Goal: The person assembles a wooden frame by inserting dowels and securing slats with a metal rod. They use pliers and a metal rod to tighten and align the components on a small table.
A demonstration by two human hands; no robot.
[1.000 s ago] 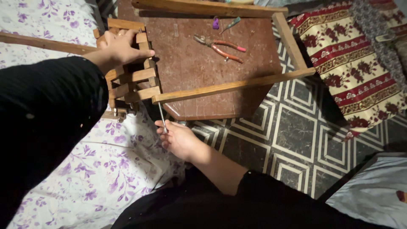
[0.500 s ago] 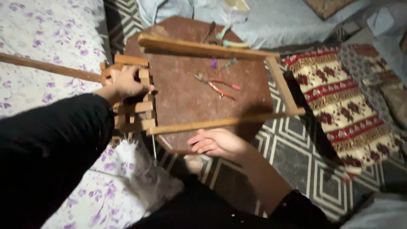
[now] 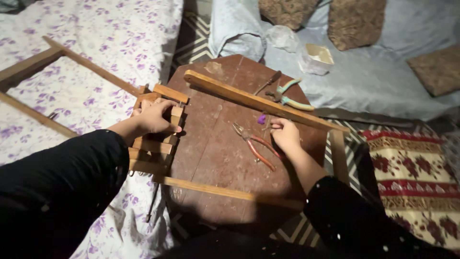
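My left hand (image 3: 154, 116) grips a stack of short wooden slats (image 3: 158, 139) at the corner of a wooden frame (image 3: 249, 100) that lies across a dark brown table (image 3: 215, 148). My right hand (image 3: 285, 135) rests on the tabletop with fingers curled, right beside red-handled pliers (image 3: 254, 146). A small purple piece (image 3: 261, 118) lies just left of its fingertips. Whether the fingers pinch anything is hidden.
A second pair of pliers with pale green handles (image 3: 290, 93) lies behind the frame's far rail. A floral bedsheet (image 3: 96, 43) with long wooden bars covers the left. Blue cushions (image 3: 373, 62), a clear plastic tub (image 3: 316, 58) and a red patterned mat (image 3: 412, 172) lie to the right.
My right hand has moved up from the table's near edge onto the tabletop beside the red pliers. The view has swung upward, and my left hand stays on the slats.
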